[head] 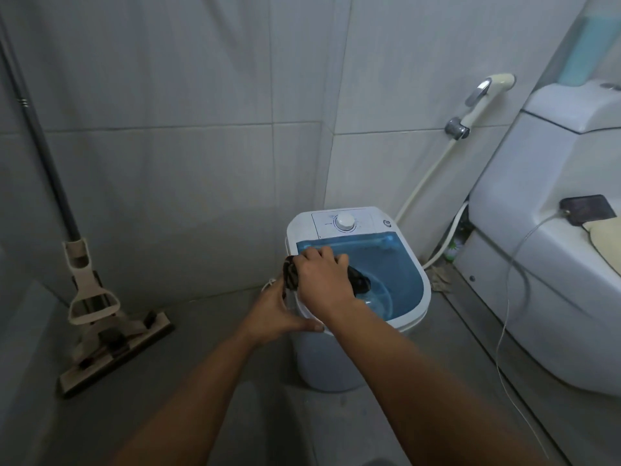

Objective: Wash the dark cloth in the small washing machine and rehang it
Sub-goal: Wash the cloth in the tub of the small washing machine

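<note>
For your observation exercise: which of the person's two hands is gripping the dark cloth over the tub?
The right hand, closed around the dark cloth; the left hand rests below.

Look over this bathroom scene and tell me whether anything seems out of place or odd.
One thing stands out: a dark rectangular phone-like object lies on the white ceramic toilet, with a thin pale cable trailing from it down to the grey floor, an odd, wet-room spot. Nothing looks spilled or broken.

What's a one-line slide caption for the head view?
Both hands wring the dark cloth over the small washing machine.
</note>
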A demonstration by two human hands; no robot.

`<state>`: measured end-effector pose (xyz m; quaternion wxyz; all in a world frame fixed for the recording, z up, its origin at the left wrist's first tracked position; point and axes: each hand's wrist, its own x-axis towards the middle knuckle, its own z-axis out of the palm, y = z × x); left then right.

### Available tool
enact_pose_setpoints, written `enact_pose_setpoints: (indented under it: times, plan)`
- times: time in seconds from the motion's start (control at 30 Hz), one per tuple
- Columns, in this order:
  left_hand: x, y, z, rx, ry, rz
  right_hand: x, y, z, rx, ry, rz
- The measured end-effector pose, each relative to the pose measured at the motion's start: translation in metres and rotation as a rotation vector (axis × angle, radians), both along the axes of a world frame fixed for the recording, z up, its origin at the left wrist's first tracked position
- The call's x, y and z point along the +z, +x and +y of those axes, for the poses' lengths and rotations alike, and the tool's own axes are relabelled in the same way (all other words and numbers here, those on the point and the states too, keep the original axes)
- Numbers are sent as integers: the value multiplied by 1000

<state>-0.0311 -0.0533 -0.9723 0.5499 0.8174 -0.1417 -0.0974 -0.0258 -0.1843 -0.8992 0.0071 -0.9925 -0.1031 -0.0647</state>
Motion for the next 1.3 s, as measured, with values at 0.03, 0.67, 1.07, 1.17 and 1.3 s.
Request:
enact_pose_setpoints:
  times: [0.03, 0.67, 1.07, 1.17, 1.3]
  plan:
    - [0, 0, 0, 0, 7, 3, 2, 6, 1, 7, -17, 5]
    - [13, 3, -5, -61, 130, 3, 32, 134, 3, -63, -36, 129]
    - [18, 2, -7, -106, 139, -21, 10, 74, -32, 9, 4, 36]
    - [19, 3, -7, -109, 145, -12, 11, 75, -33, 37, -65, 16]
    - [19, 4, -6, -121, 145, -11, 25, 97, -26, 26, -131, 50]
